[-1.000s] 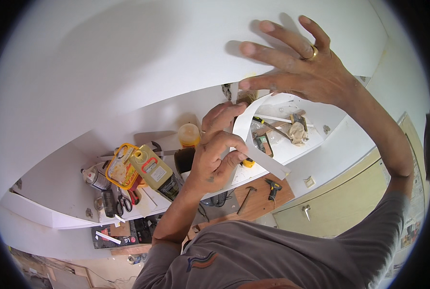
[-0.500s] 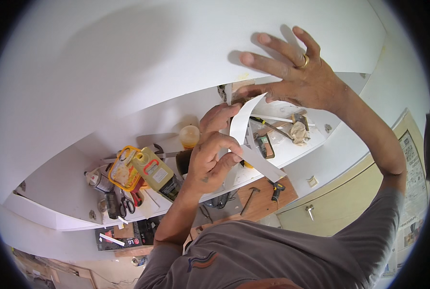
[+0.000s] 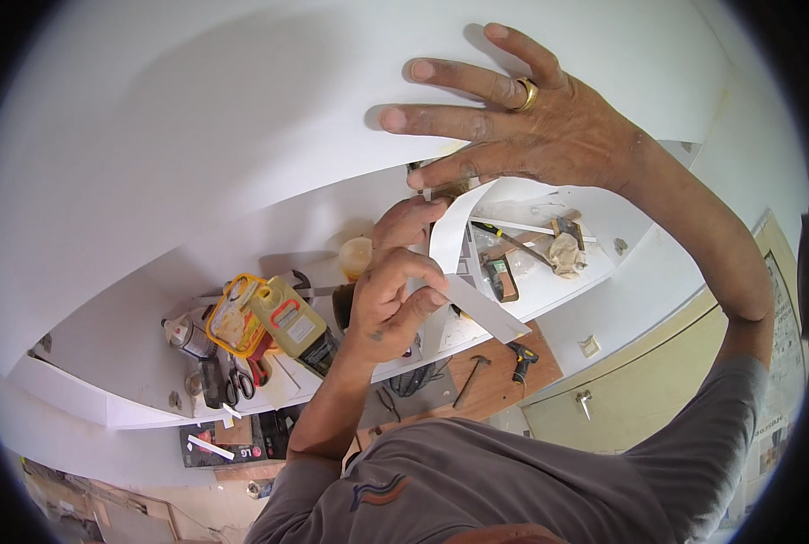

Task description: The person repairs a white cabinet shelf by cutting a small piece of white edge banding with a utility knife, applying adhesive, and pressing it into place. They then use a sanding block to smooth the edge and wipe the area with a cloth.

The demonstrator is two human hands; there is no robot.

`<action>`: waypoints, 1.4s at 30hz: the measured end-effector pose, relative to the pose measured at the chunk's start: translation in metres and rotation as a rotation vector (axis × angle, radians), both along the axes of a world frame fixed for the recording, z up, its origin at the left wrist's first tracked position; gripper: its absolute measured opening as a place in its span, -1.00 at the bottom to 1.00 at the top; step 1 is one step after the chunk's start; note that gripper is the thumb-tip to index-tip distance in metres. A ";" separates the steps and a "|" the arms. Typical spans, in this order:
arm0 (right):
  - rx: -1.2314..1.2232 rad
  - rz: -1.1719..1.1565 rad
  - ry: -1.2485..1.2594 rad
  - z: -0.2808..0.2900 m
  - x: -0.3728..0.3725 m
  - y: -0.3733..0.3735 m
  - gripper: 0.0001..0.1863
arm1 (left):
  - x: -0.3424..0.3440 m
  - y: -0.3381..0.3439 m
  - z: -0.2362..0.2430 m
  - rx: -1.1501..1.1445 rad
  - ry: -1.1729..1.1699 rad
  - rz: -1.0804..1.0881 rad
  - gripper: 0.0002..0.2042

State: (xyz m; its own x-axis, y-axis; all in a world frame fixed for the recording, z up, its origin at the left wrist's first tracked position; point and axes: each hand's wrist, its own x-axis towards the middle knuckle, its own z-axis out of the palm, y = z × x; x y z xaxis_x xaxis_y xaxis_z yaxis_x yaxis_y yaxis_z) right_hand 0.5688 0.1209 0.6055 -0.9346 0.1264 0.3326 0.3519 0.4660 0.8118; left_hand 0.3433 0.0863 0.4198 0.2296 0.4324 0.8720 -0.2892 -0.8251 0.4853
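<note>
My left hand (image 3: 391,299) is closed on a bent white strip (image 3: 455,227), whose lower part angles down to the right and whose upper end rises toward my right hand (image 3: 549,136). My right hand has its fingers spread out at the white panel (image 3: 268,82) above the cupboard opening, a gold ring on one finger. Whether it touches the strip's upper end, just under it, I cannot tell. Behind my hands is the cupboard shelf (image 3: 595,258) with assorted items on it.
The shelf holds a beige jug (image 3: 291,322), yellow tub (image 3: 227,317), spray can (image 3: 191,335), scissors (image 3: 239,385) and tools (image 3: 513,245). Below are a drill (image 3: 522,361) and hammer (image 3: 468,381) on a wooden board (image 3: 540,381). A cream door (image 3: 622,408) stands at right.
Over the last half second my right hand has shifted up and leftward along the panel, its fingers stretched further. My left hand with the strip stays in nearly the same place.
</note>
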 end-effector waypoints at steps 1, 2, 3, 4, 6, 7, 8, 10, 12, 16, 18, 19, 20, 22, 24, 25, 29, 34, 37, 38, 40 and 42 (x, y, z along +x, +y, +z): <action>0.036 -0.009 -0.021 0.001 0.000 0.000 -0.38 | -0.001 0.000 0.000 -0.012 0.005 -0.004 -0.86; 0.070 -0.019 -0.045 0.003 0.000 -0.001 -0.36 | -0.001 -0.001 0.001 -0.027 0.006 -0.010 -0.85; 0.016 -0.059 -0.052 0.008 0.002 -0.004 -0.36 | -0.002 -0.001 0.001 -0.042 0.007 -0.015 -0.85; -0.037 -0.098 -0.061 0.013 0.006 -0.008 -0.36 | -0.002 0.000 0.001 -0.030 0.000 -0.007 -0.85; 0.020 -0.086 -0.074 0.015 0.020 -0.008 -0.35 | 0.002 0.002 0.003 -0.001 -0.016 -0.007 -0.86; 0.127 -0.030 -0.081 0.013 0.029 0.000 -0.34 | 0.003 0.000 0.003 -0.009 0.000 0.013 -0.86; 0.239 0.026 -0.079 0.010 0.034 0.006 -0.33 | 0.001 -0.002 0.005 -0.011 0.024 0.033 -0.85; 0.276 0.042 -0.029 0.004 0.040 0.007 -0.36 | -0.002 -0.001 0.006 -0.002 0.058 0.067 -0.85; 0.309 0.035 0.017 -0.007 0.041 0.007 -0.38 | -0.004 0.001 0.003 0.014 0.075 0.101 -0.84; 0.318 0.029 0.107 -0.030 0.039 0.012 -0.40 | -0.004 0.009 -0.005 0.043 0.076 0.070 -0.82; 0.290 0.026 0.147 -0.036 0.043 0.013 -0.42 | -0.003 0.010 -0.004 0.052 0.068 0.081 -0.82; 0.272 0.011 0.165 -0.039 0.049 0.013 -0.43 | -0.002 0.008 -0.003 0.033 0.053 0.066 -0.82; 0.253 -0.001 0.183 -0.040 0.055 0.012 -0.44 | -0.001 0.005 0.000 0.012 0.038 0.052 -0.82; 0.217 -0.040 0.136 -0.042 0.069 0.008 -0.46 | 0.001 0.002 0.003 -0.016 0.017 0.023 -0.83; 0.107 -0.026 0.180 -0.043 0.076 0.003 -0.48 | 0.000 0.001 0.005 -0.025 0.005 -0.007 -0.83; 0.012 0.007 0.246 -0.045 0.078 -0.001 -0.48 | 0.000 0.001 0.006 -0.025 0.004 -0.019 -0.84; -0.029 -0.010 0.283 -0.045 0.066 -0.006 -0.49 | -0.001 0.004 0.003 0.001 0.016 -0.014 -0.84; 0.086 -0.050 0.203 -0.032 0.049 0.000 -0.38 | -0.001 0.004 0.004 0.011 0.039 -0.011 -0.84; 0.188 0.008 0.134 -0.020 0.030 0.004 -0.31 | -0.004 0.000 0.001 -0.015 0.041 -0.022 -0.85; 0.230 0.023 0.102 -0.014 0.025 0.002 -0.30 | -0.002 0.002 0.000 -0.012 0.030 -0.037 -0.85; 0.162 0.034 0.054 -0.008 0.019 -0.001 -0.29 | 0.000 0.003 -0.001 -0.001 0.020 -0.045 -0.86; 0.060 0.034 0.009 0.000 0.019 -0.006 -0.33 | -0.001 0.003 0.001 0.014 0.022 -0.030 -0.87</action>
State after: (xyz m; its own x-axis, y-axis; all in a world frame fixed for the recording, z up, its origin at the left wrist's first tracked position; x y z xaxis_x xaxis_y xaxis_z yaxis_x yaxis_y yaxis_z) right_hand 0.5873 0.1148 0.6059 -0.9348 0.0748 0.3471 0.3444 0.4286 0.8352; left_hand 0.3422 0.0892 0.4205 0.2614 0.4130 0.8724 -0.3033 -0.8229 0.4804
